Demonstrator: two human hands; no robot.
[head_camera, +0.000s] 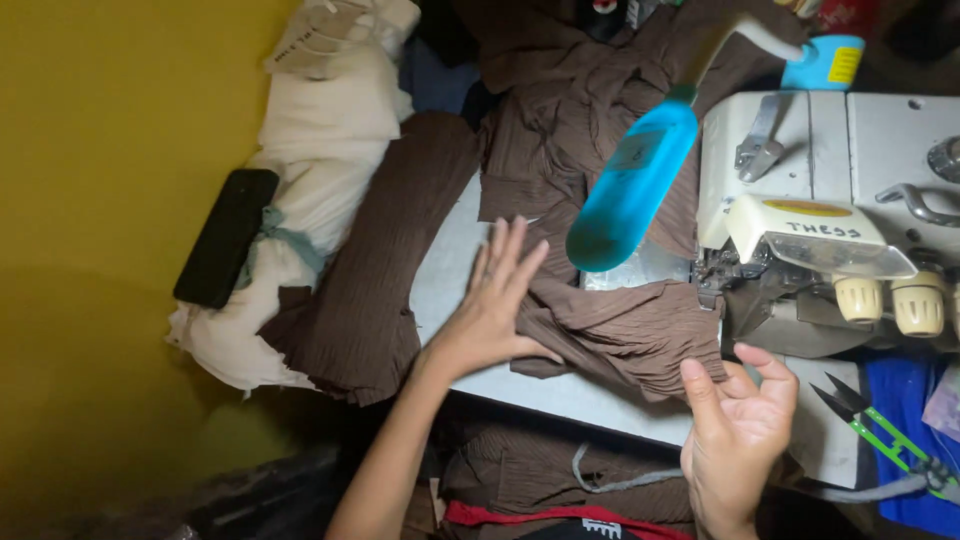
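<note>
- The brown crinkled fabric piece lies on the pale sewing table, just in front of the white overlock machine. Its surface is ribbed with fine pleat-like creases, and it is bunched and folded rather than flat, with one raw edge turned toward the near side of the table.
- The left hand rests flat on the left end of that piece, fingers spread and stretched out, palm down; it presses on the cloth and grips nothing.
- The right hand hovers at the near right corner of the fabric, palm turned up toward the camera, fingers loosely curled and half open. The thumb tip is just beside the cloth's edge; whether it touches cannot be told. It holds nothing.
- More of the same brown cloth is heaped behind the piece, and a long strip drapes off the table's left edge.
- A bright blue lamp head hangs over the work.
- A white stuffed bundle sits to the left with a black phone-like slab lying on it.
- Green-handled thread snips lie at the right on a blue cloth.
</note>
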